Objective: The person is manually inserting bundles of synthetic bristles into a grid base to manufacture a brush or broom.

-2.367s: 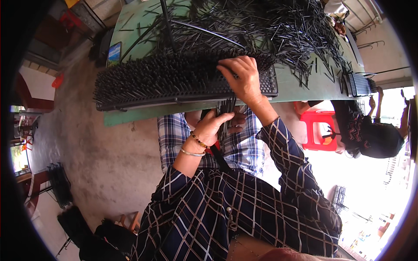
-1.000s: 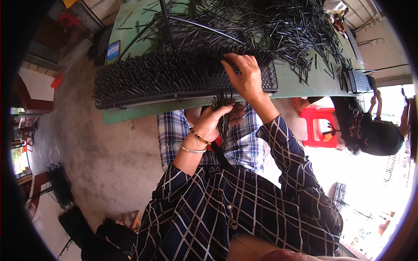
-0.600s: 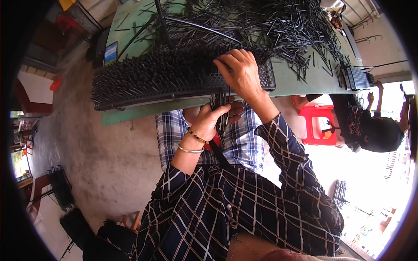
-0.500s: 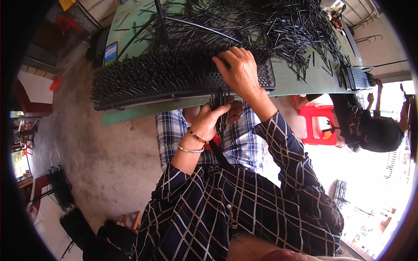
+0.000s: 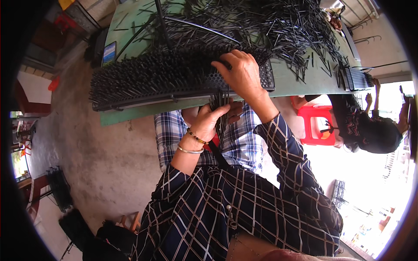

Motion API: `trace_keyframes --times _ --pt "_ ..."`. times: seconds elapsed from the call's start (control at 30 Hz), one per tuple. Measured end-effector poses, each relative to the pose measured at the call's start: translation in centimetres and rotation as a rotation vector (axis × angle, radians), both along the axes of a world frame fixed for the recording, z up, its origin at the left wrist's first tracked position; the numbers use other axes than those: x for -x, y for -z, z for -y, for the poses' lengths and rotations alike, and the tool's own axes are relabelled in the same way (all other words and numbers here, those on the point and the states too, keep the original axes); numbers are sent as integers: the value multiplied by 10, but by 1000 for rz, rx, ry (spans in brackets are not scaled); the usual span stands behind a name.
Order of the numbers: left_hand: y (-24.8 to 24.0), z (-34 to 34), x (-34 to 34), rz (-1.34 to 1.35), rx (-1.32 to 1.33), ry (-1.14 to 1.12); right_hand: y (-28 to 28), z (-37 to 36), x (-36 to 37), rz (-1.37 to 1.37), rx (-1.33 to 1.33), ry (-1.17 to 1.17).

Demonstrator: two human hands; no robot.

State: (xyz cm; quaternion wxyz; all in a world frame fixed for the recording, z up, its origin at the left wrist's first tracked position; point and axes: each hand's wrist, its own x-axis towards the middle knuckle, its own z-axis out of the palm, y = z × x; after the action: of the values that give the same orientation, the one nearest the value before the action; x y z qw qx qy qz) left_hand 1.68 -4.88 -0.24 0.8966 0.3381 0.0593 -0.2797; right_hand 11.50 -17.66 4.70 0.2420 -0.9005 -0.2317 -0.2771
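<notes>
My left hand [image 5: 207,122] is closed round a bundle of thin black rods [image 5: 220,114], just below the table's near edge. Above it, my right hand [image 5: 244,74] is bent over the right part of a long black perforated tray [image 5: 211,81]. Its fingertips point down among the rods and are partly hidden, so whatever they pinch does not show. Densely packed black rods [image 5: 143,76] stand upright in the tray's left and middle parts. Bare holes show near my right hand and at the tray's right end.
Loose black rods [image 5: 300,39] lie heaped on the green table [image 5: 296,89]. A phone [image 5: 109,53] rests at the table's left. Another person [image 5: 370,128] in dark clothes works at the right, near a red stool [image 5: 316,124] and a smaller black rack [image 5: 355,78].
My right hand has shifted very slightly over the tray, its fingers a little differently bent. My left hand keeps its hold on the bundle in about the same place.
</notes>
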Motion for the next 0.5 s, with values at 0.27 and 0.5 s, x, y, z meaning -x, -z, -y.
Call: trace_keyframes --times 0.27,0.5 --pt "-6 -5 -2 64 -8 -9 -17 34 37 -859 -237 -73" --pt "-10 6 -5 89 -29 28 2 48 40 -1063 -626 -120"
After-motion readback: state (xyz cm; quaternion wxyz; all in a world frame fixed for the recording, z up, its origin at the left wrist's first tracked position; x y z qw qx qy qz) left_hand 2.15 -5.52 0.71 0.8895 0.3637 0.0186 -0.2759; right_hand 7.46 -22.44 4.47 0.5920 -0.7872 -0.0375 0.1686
